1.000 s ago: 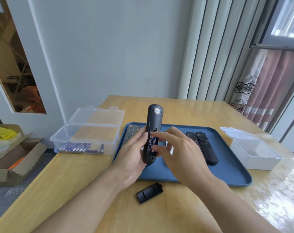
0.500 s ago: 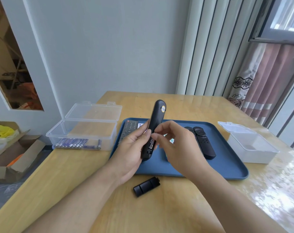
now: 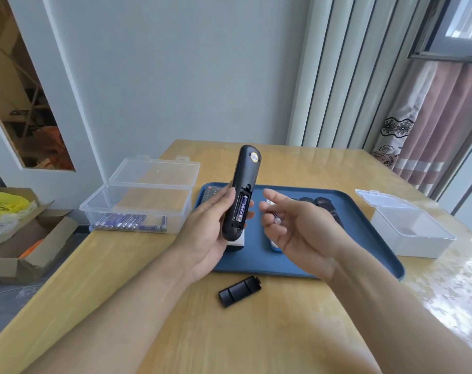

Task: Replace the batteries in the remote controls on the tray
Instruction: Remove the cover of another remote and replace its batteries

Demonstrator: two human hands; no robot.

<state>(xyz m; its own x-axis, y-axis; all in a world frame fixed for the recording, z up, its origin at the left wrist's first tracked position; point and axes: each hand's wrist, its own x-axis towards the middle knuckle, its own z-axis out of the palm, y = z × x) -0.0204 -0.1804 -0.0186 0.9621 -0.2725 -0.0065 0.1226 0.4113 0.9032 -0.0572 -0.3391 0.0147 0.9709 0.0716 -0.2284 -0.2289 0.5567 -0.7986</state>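
A pale wooden worktop (image 3: 297, 333) fills the lower part of the view, glossy along its right edge. On the floor to the left stands an open cardboard box (image 3: 27, 255) with a yellow plastic bag (image 3: 6, 203) and something orange inside. Behind it a grey wall (image 3: 175, 76) carries a white-framed opening (image 3: 21, 85) onto a cluttered room. Pale vertical panels (image 3: 345, 76) rise behind the far end of the worktop. At the right hangs a pinkish curtain (image 3: 424, 125) with a dark floral border, under a dark-framed window (image 3: 456, 31)
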